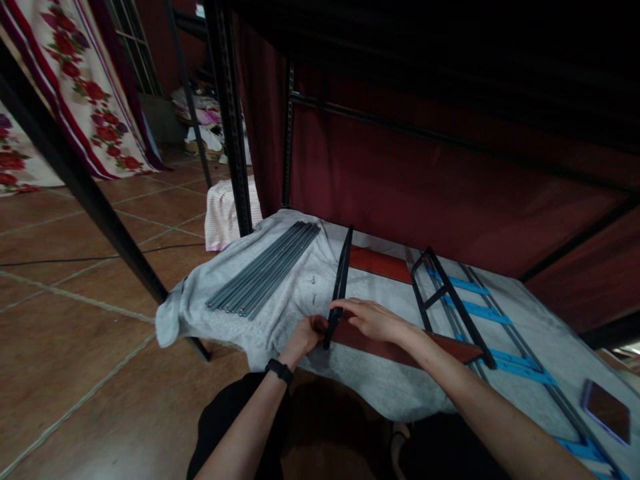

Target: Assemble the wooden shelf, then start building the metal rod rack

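Just behind your left hand (307, 335) you wear a black wristband (279, 371), with black legwear (233, 417) nearer you than that hand and dark-strapped footwear (399, 435) below your right hand (373, 321).

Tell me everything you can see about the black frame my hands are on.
The slim black frame, apparently metal, appears nearly edge-on, its long bars close together. It seems to stand upright over the light grey cloth, at the left ends of two flat reddish-brown panels. Your left hand grips near its close end; your right hand's fingers reach over it. Any fasteners there are hidden.
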{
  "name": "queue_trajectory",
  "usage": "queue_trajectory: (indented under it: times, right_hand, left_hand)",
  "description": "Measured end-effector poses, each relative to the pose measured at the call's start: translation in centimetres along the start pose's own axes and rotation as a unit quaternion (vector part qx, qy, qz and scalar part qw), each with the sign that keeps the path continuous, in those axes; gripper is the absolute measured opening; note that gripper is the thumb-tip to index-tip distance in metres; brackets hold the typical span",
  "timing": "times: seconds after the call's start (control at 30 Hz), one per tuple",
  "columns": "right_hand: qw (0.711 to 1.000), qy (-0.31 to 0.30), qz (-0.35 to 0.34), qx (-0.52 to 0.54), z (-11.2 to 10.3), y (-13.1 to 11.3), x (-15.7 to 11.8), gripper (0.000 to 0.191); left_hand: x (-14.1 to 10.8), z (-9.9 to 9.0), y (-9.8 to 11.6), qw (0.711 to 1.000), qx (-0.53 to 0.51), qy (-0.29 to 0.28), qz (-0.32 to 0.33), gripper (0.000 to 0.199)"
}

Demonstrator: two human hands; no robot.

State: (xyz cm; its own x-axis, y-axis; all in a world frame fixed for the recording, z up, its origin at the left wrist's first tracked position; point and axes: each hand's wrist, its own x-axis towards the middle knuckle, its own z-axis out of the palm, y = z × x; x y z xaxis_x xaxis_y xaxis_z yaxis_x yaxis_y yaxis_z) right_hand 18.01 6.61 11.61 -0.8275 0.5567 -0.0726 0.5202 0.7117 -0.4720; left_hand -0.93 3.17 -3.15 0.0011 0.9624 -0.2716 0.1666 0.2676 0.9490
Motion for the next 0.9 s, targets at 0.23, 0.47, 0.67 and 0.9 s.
queue_trajectory:
  times: [0.23,0.47,0.67,0.9]
  right_hand:
    - [1.000,-0.023,0.009,-0.004,-0.6,-0.8,0.1,0.052]
    - [0.999,-0.039,0.001,-0.020,-0.7,-0.5,0.9,0.057]
    - [0.997,-0.067,0.026,-0.027,-1.1,-0.3,1.6,0.045]
    - [0.995,-0.095,0.023,-0.033,-1.3,-0.1,2.5,0.048]
  left_hand:
    - [-0.4,0.1,0.5,0.993,0.120,0.007,0.012,0.023]
    - [-0.4,0.3,0.5,0.992,0.128,0.015,0.008,0.024]
    - [-0.3,0.2,-0.1,0.992,0.116,0.040,0.016,0.027]
    - [-0.1,0.3,-0.3,0.987,0.151,0.044,0.035,0.024]
